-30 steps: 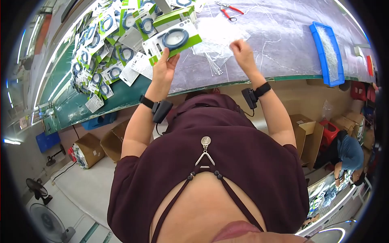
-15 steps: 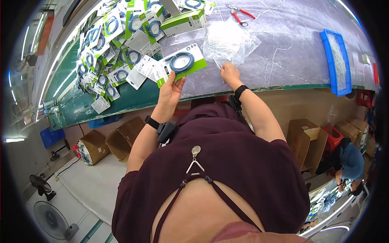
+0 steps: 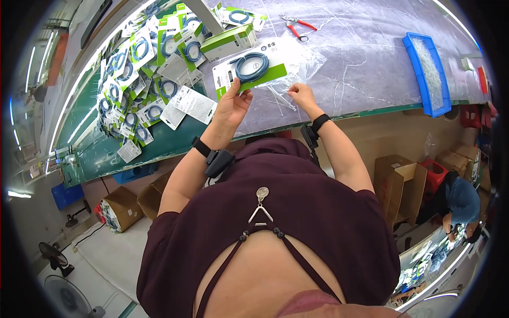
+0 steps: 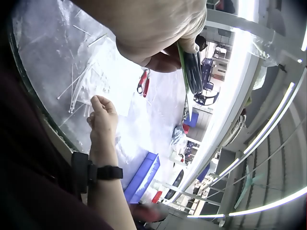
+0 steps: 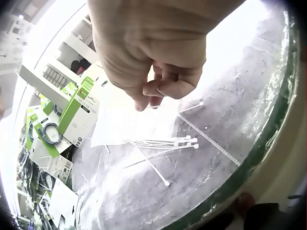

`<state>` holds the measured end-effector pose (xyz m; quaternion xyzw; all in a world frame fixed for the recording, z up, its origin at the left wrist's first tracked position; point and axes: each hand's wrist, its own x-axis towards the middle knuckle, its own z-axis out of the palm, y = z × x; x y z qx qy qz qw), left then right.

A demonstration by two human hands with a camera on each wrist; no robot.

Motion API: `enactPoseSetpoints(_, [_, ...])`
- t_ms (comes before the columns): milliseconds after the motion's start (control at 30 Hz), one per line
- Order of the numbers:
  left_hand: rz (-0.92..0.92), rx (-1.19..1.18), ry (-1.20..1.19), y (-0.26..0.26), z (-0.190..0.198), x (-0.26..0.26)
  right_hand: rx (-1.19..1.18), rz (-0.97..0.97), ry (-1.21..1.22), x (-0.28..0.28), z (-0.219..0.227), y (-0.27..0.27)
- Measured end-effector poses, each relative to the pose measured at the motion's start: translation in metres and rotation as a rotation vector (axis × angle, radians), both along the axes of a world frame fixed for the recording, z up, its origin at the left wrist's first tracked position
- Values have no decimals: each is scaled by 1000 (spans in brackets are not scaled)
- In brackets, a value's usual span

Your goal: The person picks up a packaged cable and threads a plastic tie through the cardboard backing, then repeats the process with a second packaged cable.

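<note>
My left hand (image 3: pixel 233 110) grips the lower left edge of a white and green retail card with a coiled blue cable (image 3: pixel 252 68), thumb on its front. In the left wrist view this carded cable (image 4: pixel 193 72) appears nearly edge-on. My right hand (image 3: pixel 304 96) is to the right of the card, its fingers curled with the tips together. A thin white cable tie (image 5: pixel 194 106) shows at those fingertips in the right wrist view, pinched there. Below the hand, a bunch of loose white cable ties (image 5: pixel 165 143) lies on the table beside a clear plastic bag (image 3: pixel 310 62).
A heap of carded cables (image 3: pixel 140 79) covers the table's left side, with a stacked row of cards (image 3: pixel 229 43) behind. Red-handled pliers (image 3: pixel 298 29) lie at the back. A blue tray (image 3: pixel 428 74) of white ties stands right. The table's green edge (image 3: pixel 366 110) runs in front.
My right hand came down to the cable ties, then lifted slightly with one at its fingertips. The left hand lowered the carded cable, then moved it up and right, closer to the right hand.
</note>
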<state>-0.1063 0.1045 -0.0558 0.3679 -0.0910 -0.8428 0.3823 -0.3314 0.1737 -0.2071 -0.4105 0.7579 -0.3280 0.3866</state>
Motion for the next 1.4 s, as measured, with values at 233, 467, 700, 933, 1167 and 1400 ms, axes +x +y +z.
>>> enactPoseSetpoints(233, [-48, -31, 45, 2, 18, -13, -161, 23, 219, 17, 1, 13])
enactPoseSetpoints(467, [-45, 77, 436, 3, 73, -18, -390, 147, -139, 20, 183, 30])
enactPoseSetpoints(700, [-197, 263, 931, 26, 140, -30, -1089, 176, 361, 34, 314, 34])
enactPoseSetpoints(933, [-161, 407, 1138, 36, 168, -27, -1240, 164, 490, 46, 347, 34])
enactPoseSetpoints(1167, [-170, 394, 1151, 37, 169, -28, -1234, 159, 475, 48, 348, 28])
enactPoseSetpoints(1400, [-159, 364, 1133, 36, 168, -31, -1225, 149, 452, 47, 343, 24])
